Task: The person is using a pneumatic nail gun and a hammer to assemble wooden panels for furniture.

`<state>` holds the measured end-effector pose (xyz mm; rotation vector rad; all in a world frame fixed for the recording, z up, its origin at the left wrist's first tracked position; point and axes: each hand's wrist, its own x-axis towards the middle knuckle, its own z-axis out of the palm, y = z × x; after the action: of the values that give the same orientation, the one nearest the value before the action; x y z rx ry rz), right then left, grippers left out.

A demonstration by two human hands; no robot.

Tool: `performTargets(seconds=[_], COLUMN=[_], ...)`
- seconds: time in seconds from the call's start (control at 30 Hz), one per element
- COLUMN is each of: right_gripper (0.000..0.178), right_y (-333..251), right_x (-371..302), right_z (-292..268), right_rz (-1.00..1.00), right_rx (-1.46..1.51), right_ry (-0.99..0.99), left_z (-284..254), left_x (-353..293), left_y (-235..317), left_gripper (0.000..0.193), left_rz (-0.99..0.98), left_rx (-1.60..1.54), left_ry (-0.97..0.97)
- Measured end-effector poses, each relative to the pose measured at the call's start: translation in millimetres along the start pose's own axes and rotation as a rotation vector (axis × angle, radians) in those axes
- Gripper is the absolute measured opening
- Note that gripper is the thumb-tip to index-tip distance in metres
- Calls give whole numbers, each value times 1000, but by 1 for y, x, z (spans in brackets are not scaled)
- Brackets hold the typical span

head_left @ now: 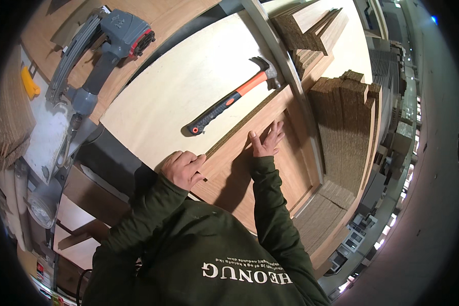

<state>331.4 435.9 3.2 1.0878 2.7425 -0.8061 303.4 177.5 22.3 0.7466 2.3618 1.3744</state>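
A framed wood-grain panel [290, 163], shaped like a cabinet door with a sunken middle, lies at a slant in front of me. My left hand [182, 169] is closed at its left corner, fingers curled and thumb against the edge; the fingertips are partly hidden. Over the panel's upper part, my right hand [268, 142] has its fingers spread and seems to rest on the wood, casting a shadow. Just beyond the panel's far edge lies a claw hammer [227, 103] with an orange and black handle, its head up by the rail.
The pale bench top [171, 84] carries the hammer and panel. A long rail [285, 56] runs along the panel's right side, with stacked board strips [341, 122] beyond. A grey nail gun [122, 33] lies on a wooden board at upper left, near a yellow object [29, 83].
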Motion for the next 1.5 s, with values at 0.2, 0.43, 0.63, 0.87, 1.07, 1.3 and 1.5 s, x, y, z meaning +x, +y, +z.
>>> performTargets(seconds=[0.2, 0.43, 0.63, 0.87, 1.07, 1.3, 1.5], right_gripper=[92, 92, 91, 95, 97, 98, 99], right_y=[1, 1, -3, 1, -5, 0, -1], right_x=[0, 1, 0, -2, 0, 0, -1], right_z=[1, 0, -1, -1, -7, -4, -5], right_rz=[-5, -3, 6, -30, -44, -70, -43], right_rx=[-4, -20, -6, -2, 13, 19, 5], right_ry=[9, 11, 6, -65, -60, -54, -70], left_z=[1, 0, -1, 3, 3, 0, -6], left_x=[1, 3, 3, 1, 2, 1, 32], left_y=[-3, -1, 2, -2, -4, 0, 49], left_gripper=[50, 51, 51, 51, 51, 53, 67], left_rz=[-9, -14, -15, -23, 0, -43, -69], left_rx=[-14, -14, 0, 12, -15, 14, 31], left_ry=[-7, -22, -24, -47, -24, -85, -149])
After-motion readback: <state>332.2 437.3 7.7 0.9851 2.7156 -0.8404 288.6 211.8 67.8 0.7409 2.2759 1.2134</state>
